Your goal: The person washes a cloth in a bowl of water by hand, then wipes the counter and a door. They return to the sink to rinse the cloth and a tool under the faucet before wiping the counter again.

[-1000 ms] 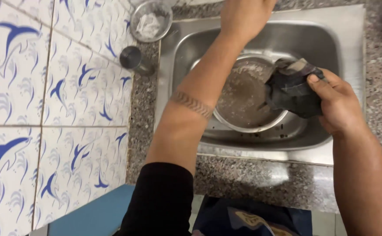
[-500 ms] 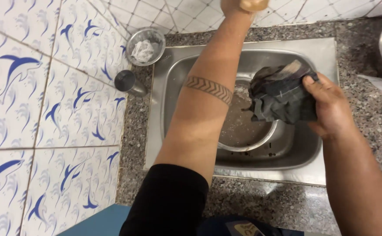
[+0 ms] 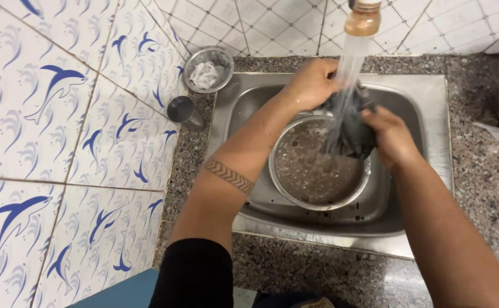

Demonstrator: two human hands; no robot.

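My left hand (image 3: 312, 85) and right hand (image 3: 395, 140), both clenched on dark wet cloth (image 3: 349, 128), frame centre, under tap stream (image 3: 343, 74), above round steel bowl (image 3: 318, 168) in steel sink (image 3: 421, 188).

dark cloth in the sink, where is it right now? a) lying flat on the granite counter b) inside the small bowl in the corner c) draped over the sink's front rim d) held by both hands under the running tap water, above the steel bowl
d: both the left hand and right hand grip the dark cloth in the tap's water stream, over the steel bowl.
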